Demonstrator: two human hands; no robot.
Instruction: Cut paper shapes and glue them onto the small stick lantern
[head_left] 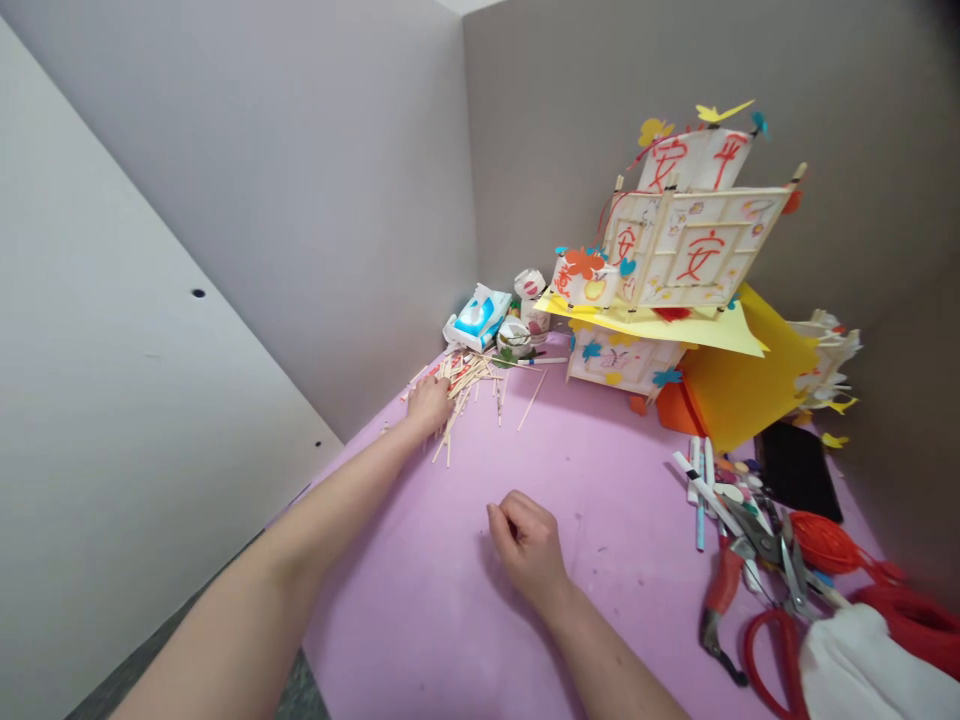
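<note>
My left hand (430, 405) reaches to the far left of the purple table (442, 560) and rests at the edge of a loose pile of thin wooden sticks (469, 378). Its fingertips are partly hidden among the sticks, so I cannot make out what they hold. My right hand (527, 540) is curled into a loose fist over the middle of the table, with nothing visible in it. Beyond it, at the back right, stands a tiered lantern of sticks and white paper (701, 250) with red characters and coloured paper flowers.
A wipes packet (480, 315) and tape rolls (514, 335) lie in the back corner. At right are markers (695, 470), pliers (724, 585), red-handled scissors (776, 650), red cord (825, 543), a black phone (799, 468) and white cloth (870, 665). Grey panels stand behind and left.
</note>
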